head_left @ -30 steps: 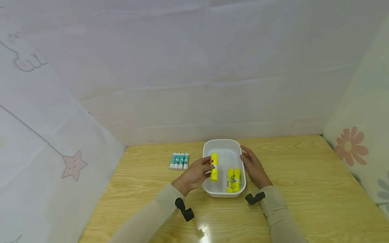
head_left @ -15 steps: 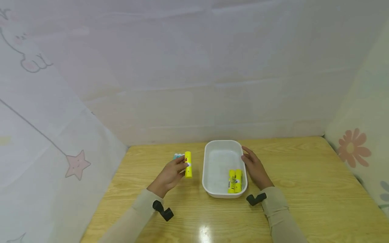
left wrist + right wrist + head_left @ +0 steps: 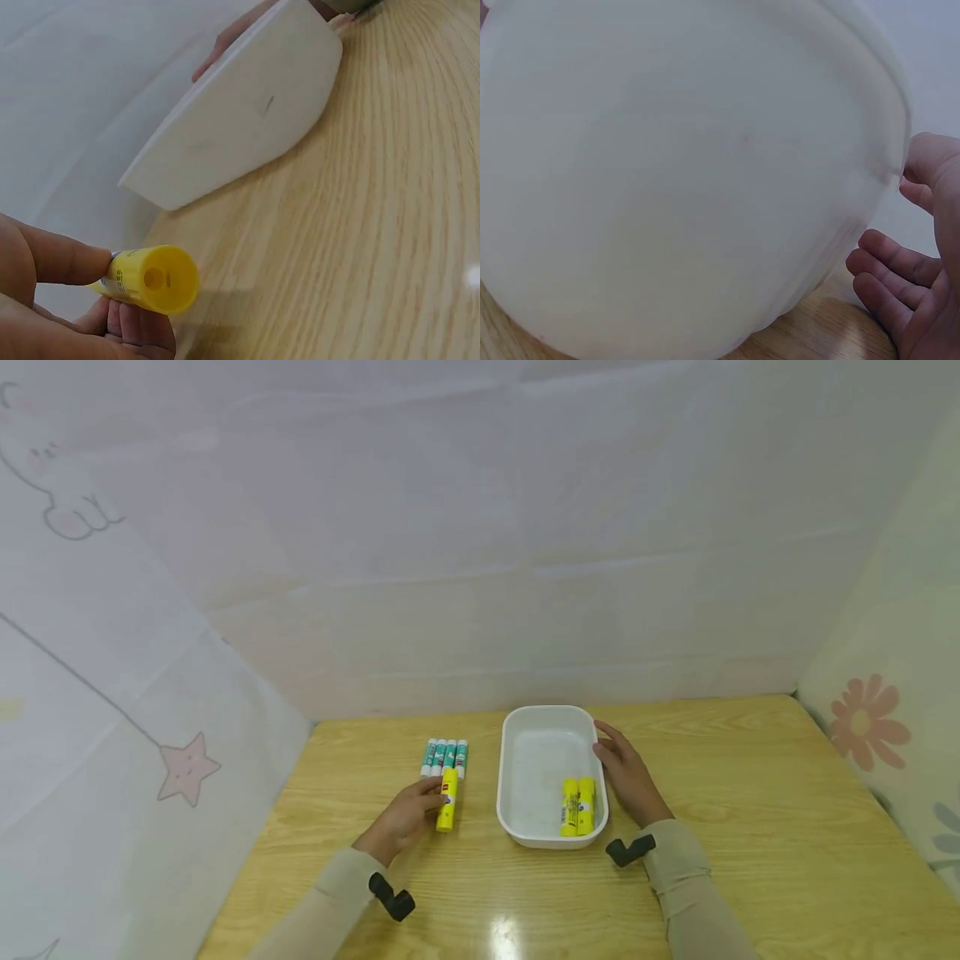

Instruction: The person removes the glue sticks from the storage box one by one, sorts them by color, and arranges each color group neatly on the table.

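Observation:
My left hand [image 3: 407,820] pinches a yellow glue stick [image 3: 447,802] between thumb and fingers, left of the white plastic tray [image 3: 505,777]. In the left wrist view the hollow round base of the glue stick [image 3: 166,279] faces the camera, over the wood. Its upper end overlaps a row of several teal-and-white glue sticks [image 3: 438,757] in the head view. My right hand [image 3: 632,781] touches the tray's right side at the rim, fingers loosely bent in the right wrist view. Two more yellow glue sticks [image 3: 577,807] lie side by side in the tray's near right corner.
The wooden table [image 3: 757,827] carries everything. A pale cloth wall [image 3: 480,568] rises right behind its far edge, and printed cloth panels [image 3: 862,760] flank both sides. Black camera mounts [image 3: 392,897] sit on both wrists.
My left hand has carried the yellow glue stick leftward out from over the tray, then lower and nearer, beside the teal-and-white row. The right hand and the tray keep their place.

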`<control>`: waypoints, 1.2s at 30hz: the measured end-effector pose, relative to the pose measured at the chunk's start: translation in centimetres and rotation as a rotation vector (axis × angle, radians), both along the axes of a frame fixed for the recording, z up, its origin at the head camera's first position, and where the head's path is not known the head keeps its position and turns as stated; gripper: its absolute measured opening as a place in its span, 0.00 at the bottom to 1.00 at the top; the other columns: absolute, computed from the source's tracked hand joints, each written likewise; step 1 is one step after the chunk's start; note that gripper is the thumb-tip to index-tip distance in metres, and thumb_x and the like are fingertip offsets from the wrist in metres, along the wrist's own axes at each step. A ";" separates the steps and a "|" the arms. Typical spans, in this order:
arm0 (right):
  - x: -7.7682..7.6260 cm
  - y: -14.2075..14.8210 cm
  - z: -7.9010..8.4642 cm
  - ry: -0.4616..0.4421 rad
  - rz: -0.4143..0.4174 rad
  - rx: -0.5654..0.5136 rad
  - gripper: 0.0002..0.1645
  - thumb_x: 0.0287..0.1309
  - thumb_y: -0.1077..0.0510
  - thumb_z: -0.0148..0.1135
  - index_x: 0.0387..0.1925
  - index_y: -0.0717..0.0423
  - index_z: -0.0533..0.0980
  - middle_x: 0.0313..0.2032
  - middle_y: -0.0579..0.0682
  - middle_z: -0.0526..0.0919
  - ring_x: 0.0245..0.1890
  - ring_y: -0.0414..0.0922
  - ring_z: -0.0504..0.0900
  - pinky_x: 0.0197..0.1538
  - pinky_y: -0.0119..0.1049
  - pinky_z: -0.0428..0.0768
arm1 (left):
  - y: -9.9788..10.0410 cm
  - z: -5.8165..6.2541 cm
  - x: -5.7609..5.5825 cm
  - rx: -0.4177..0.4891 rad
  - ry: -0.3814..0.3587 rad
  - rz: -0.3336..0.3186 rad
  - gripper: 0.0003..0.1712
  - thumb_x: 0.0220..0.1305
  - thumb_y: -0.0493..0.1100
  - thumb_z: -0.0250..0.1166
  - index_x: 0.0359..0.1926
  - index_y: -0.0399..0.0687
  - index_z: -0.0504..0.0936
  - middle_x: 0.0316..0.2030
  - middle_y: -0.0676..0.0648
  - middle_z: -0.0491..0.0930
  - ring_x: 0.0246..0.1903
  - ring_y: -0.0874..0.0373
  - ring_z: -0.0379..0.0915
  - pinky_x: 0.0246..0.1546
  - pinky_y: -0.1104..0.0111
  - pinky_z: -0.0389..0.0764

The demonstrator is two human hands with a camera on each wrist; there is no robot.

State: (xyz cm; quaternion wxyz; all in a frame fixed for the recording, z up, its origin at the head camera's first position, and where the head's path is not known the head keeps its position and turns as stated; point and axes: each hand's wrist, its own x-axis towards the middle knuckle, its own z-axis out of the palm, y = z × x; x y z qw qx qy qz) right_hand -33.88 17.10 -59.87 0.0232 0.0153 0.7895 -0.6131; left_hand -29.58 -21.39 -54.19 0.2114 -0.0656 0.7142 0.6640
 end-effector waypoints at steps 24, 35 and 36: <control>0.0 0.3 0.0 0.000 -0.004 -0.008 0.31 0.68 0.34 0.49 0.70 0.20 0.57 0.65 0.54 0.68 0.66 0.54 0.66 0.69 0.57 0.58 | 1.9 -0.9 0.2 -0.375 0.061 -0.073 0.27 0.71 0.35 0.54 0.67 0.30 0.61 0.55 0.36 0.69 0.46 0.50 0.72 0.41 0.64 0.79; 0.0 0.1 -0.1 0.025 0.018 -0.018 0.31 0.67 0.33 0.49 0.70 0.22 0.58 0.64 0.52 0.70 0.64 0.53 0.68 0.68 0.57 0.60 | 1.9 -0.7 0.5 -0.459 0.093 -0.053 0.27 0.70 0.34 0.53 0.66 0.26 0.60 0.53 0.35 0.70 0.42 0.51 0.73 0.34 0.66 0.79; 0.0 0.1 -0.1 0.030 0.017 -0.015 0.31 0.67 0.33 0.49 0.70 0.21 0.58 0.63 0.52 0.70 0.63 0.53 0.69 0.68 0.57 0.60 | 1.9 -0.7 0.5 -0.451 0.093 -0.053 0.27 0.70 0.34 0.53 0.66 0.26 0.59 0.53 0.35 0.70 0.42 0.51 0.73 0.33 0.66 0.79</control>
